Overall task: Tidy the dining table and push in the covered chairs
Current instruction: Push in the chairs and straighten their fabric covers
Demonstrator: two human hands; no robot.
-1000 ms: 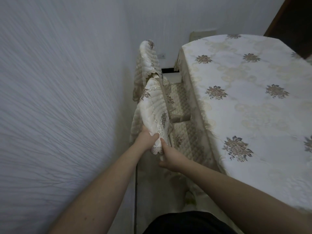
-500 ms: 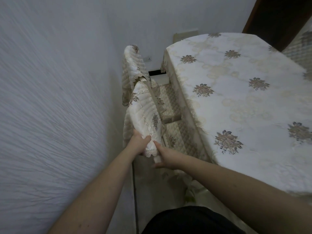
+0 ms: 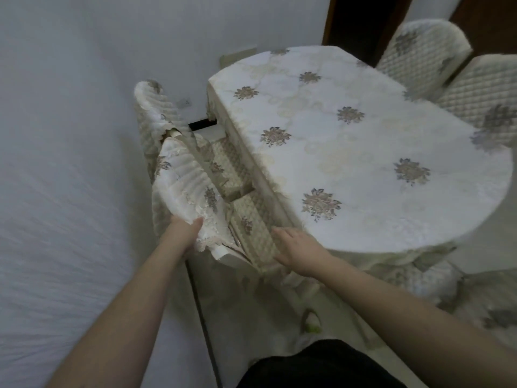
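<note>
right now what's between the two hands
In the head view, the near chair's quilted seat lies between the left hand on the chair back and the right hand.

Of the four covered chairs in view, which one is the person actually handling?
The nearer chair on the wall side: left hand grips its back cover, right hand rests on its seat. The chair behind it and the two opposite go untouched.

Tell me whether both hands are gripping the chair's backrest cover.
No: only the left hand grips the backrest cover; the right hand rests flat on the quilted seat.
</note>
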